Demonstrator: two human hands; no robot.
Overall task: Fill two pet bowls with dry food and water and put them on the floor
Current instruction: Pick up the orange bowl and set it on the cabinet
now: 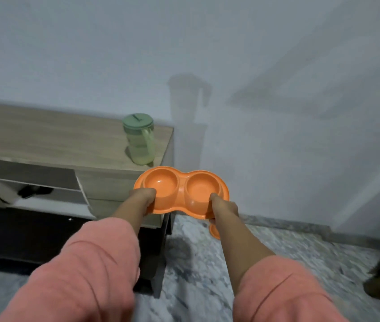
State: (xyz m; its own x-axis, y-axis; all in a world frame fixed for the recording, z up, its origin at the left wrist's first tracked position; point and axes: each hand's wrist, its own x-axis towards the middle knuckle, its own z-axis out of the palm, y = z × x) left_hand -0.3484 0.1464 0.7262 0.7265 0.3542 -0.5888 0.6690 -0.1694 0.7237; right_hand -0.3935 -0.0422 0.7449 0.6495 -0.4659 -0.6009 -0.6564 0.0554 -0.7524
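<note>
Past the cabinet [72, 145] corner, above the floor [207, 263], both hands — left hand [143, 197], right hand [224, 206] — pinch the bowl tray's [181, 189] near rim; its 2 wells look empty — a tilt could slip it.

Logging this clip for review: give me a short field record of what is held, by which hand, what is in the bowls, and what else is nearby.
held item: orange double pet bowl, one piece with two wells
left hand: grip on the near rim by the left well
right hand: grip on the near rim by the right well
bowl contents: no dry food visible; water cannot be told
bowl position: in the air, off the cabinet's right end, above the floor
nearby: green lidded jug upright on the wooden cabinet
</note>
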